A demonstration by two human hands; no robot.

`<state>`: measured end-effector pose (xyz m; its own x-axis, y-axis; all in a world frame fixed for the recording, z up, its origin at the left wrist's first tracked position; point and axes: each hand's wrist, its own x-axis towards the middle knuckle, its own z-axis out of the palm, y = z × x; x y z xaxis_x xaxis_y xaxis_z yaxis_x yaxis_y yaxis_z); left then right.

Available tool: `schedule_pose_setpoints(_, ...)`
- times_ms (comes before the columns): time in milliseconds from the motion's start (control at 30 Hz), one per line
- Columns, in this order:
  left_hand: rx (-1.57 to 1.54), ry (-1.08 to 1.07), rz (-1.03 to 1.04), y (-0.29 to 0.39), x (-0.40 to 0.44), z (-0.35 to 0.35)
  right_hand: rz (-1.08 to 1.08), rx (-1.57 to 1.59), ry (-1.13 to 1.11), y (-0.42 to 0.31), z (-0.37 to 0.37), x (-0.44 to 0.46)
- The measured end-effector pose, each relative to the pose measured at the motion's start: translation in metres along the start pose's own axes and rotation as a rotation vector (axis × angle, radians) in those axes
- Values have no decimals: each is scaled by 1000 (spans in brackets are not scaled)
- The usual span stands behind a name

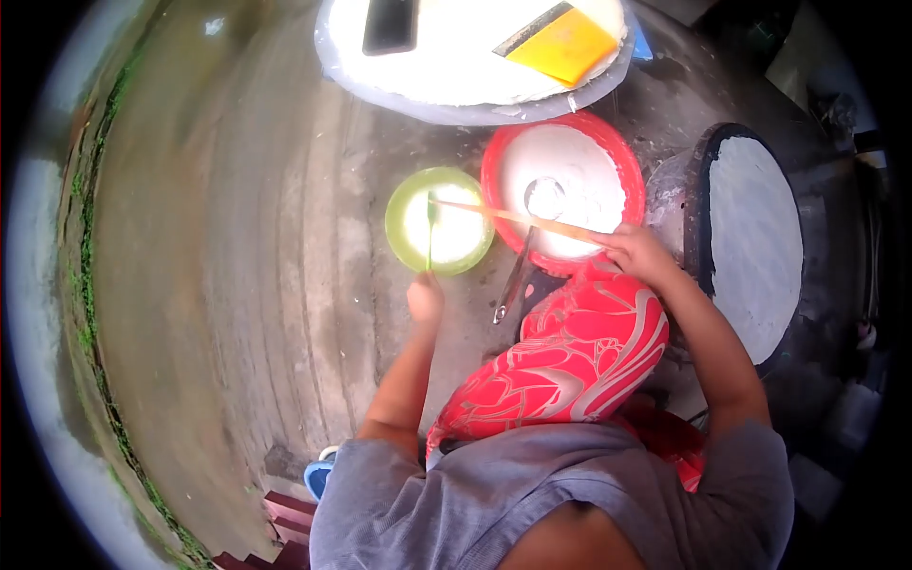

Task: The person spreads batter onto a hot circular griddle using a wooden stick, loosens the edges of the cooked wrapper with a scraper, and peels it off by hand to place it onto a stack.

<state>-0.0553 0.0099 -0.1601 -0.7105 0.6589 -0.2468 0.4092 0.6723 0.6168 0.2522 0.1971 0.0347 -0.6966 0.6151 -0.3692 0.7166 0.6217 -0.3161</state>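
My left hand (425,296) is closed around the lower end of a thin green-handled tool (430,249); its upper end reaches into a green bowl (392,228) with bright white contents. Between the fingers of my right hand (636,253) is a long flat wooden stick (560,227). It crosses over a red basin (491,169), and its far end meets the tip of the green-handled tool above the bowl. White material fills much of the basin. A ladle (514,278) rests in it, handle over the near rim. Glare hides detail inside the bowl.
A large round white-covered surface (446,85) at the top bears a dark phone (390,26) and a yellow scraper (565,46). At right stands a dark-rimmed container (755,237) with a whitish top. A blue object (318,478) lies at lower left, beside reddish-brown slats (290,518).
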Motion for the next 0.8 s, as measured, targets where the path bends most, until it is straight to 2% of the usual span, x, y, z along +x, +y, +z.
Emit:
schedule_pose_setpoints(33, 1, -8, 8, -6, 2, 1, 16, 200, 117, 13, 8, -16)
schedule_pose_setpoints(67, -54, -99, -68, -11, 3, 3, 32, 398, 239, 21, 15, -30)
schedule_pose_setpoints(100, -107, -194, -139, -12, 3, 5, 157, 499, 222, 24, 19, -44)
schedule_pose_setpoints(133, -106, -212, -117, -6, -2, 2, 288, 601, 209, 26, 23, -60)
schedule_pose_setpoints(200, 253, -93, 143, 11, -14, -8, 397, 845, 288, 45, 60, -85)
schedule_pose_setpoints(233, 251, -106, 175, 18, -19, -11, 455, 1009, 358, 51, 81, -91)
schedule_pose_setpoints(300, 326, 32, 275, 28, -28, -16, 553, 1285, 459, 60, 113, -96)
schedule_pose_setpoints(400, 283, -36, 384, 36, -35, -19, 559, 1456, 563, 55, 129, -76)
schedule_pose_setpoints(467, 256, -74, 421, 46, -41, -24, 442, 1343, 576, 51, 138, -58)
schedule_pose_setpoints(533, 220, -75, 492, 50, -46, -27, 432, 1476, 541, 51, 155, -43)
schedule_pose_setpoints(567, 198, -63, 502, 53, -49, -30, 347, 1458, 523, 51, 165, -37)
schedule_pose_setpoints(700, 153, -58, 545, 69, -62, -45, 410, 1106, 330, 58, 207, -56)
schedule_pose_setpoints(767, 120, -41, 594, 79, -67, -57, 470, 827, 254, 41, 178, -88)
schedule_pose_setpoints(800, 99, -34, 660, 82, -67, -61, 532, 672, 219, 16, 122, -117)
